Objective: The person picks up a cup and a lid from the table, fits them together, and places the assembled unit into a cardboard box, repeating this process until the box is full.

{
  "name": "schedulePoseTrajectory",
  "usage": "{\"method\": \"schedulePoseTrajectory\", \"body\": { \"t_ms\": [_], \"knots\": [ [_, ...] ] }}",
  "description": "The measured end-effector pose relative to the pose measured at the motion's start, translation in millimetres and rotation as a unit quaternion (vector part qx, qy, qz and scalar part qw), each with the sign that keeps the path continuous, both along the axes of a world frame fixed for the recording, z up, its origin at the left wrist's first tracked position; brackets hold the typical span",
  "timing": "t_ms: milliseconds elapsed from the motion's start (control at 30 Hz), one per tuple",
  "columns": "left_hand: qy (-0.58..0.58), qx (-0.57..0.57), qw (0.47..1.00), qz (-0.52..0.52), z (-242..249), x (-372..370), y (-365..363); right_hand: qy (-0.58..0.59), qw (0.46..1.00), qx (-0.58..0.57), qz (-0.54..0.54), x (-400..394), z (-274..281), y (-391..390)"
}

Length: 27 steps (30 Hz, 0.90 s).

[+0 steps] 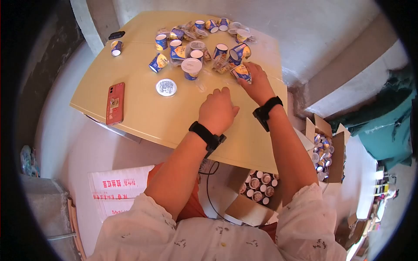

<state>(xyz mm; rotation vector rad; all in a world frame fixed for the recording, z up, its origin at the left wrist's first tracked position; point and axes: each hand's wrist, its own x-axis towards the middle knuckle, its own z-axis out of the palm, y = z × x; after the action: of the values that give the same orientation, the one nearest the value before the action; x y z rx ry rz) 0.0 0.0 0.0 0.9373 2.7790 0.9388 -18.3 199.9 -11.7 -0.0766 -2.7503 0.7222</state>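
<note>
My right hand (257, 85) is closed around a blue and yellow paper cup (241, 73) that lies tilted at the right end of the cup pile. Just behind that cup is another tilted blue cup (240, 53). Over the middle of the table, my left hand (217, 111) has its fingers curled under, back of the hand up; whether anything is inside it is hidden. Ahead of it stands a cup with a white lid (191, 68). A round silver lid (166, 87) with dark print lies flat to the left.
A red phone (115, 103) lies near the left edge of the yellow table (148, 115). One cup (116, 48) and a black object (116, 35) are at the far left. Below the table stand two cardboard boxes of cups, one in front (248, 209), one at right (336, 158).
</note>
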Motion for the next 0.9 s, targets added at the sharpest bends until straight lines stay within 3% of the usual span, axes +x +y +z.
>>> {"method": "schedulePoseTrajectory", "body": {
  "t_ms": [100, 367, 500, 600, 667, 700, 900],
  "knots": [
    [-0.018, 0.012, 1.0, 0.007, 1, -8, 2, 0.095, 0.988, 0.112, -0.04, -26, -13, -3],
    [-0.044, 0.04, 0.998, 0.023, 3, -10, 0, -0.011, 0.989, 0.13, -0.066, -30, -6, -10],
    [-0.057, 0.094, 0.993, 0.041, 6, -10, 0, 0.008, 0.984, 0.172, -0.046, -18, -7, -4],
    [-0.088, 0.147, 0.982, 0.073, 8, -14, -2, 0.026, 0.991, 0.128, -0.022, 0, -7, 13],
    [-0.125, 0.205, 0.966, 0.092, 11, -16, -3, 0.006, 0.998, 0.021, -0.064, 23, -5, 12],
    [-0.126, 0.206, 0.966, 0.09, 10, -17, -3, 0.006, 0.998, 0.022, -0.066, 35, -7, 9],
    [-0.066, 0.292, 0.94, 0.165, -1, -29, 2, -0.002, 0.996, -0.084, 0.021, 84, -6, -22]
  ]
}}
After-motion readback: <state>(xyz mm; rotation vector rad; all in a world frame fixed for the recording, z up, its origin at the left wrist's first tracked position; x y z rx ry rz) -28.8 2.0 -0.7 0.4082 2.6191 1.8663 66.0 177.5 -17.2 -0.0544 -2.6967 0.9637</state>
